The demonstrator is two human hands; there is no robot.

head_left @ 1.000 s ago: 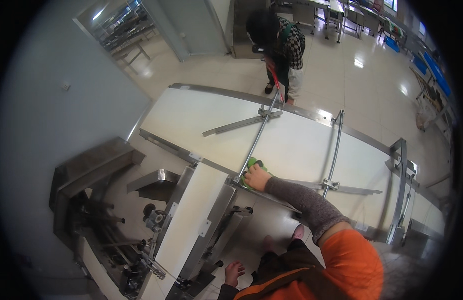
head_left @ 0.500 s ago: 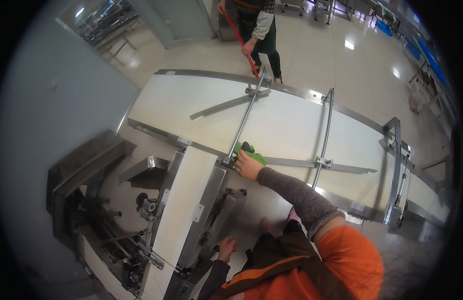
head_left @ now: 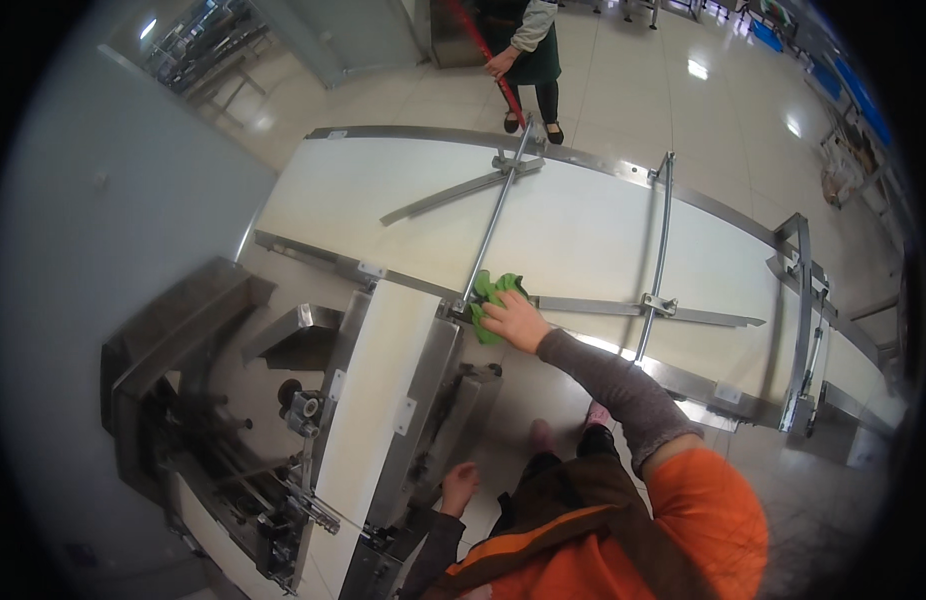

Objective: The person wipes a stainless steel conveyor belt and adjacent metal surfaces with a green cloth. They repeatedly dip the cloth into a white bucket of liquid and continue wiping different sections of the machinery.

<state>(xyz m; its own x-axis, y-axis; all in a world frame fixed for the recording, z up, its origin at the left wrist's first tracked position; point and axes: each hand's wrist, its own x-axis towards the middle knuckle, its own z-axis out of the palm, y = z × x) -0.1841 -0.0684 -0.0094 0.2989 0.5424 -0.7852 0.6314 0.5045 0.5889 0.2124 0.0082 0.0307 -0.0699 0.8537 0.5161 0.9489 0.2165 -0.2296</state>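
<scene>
My right hand is closed on a green cloth at the near edge of a wide white conveyor belt. The cloth is bunched under my fingers, touching the metal side rail beside the foot of a cross rod. Dark patches show among its folds. Down by my body, my left hand hangs with its fingers loosely curled and nothing visible in it, beside the frame of a narrower white belt.
Metal guide bars slant over the wide belt, and a second rod crosses it. Machinery with rollers stands left of the narrow belt. Beyond the conveyor another person holds a red pole. A grey wall rises at left.
My right hand has shifted slightly right with the cloth, which now bunches differently, more of it showing above and left of my fingers. The view has tilted a little; my left hand stays low.
</scene>
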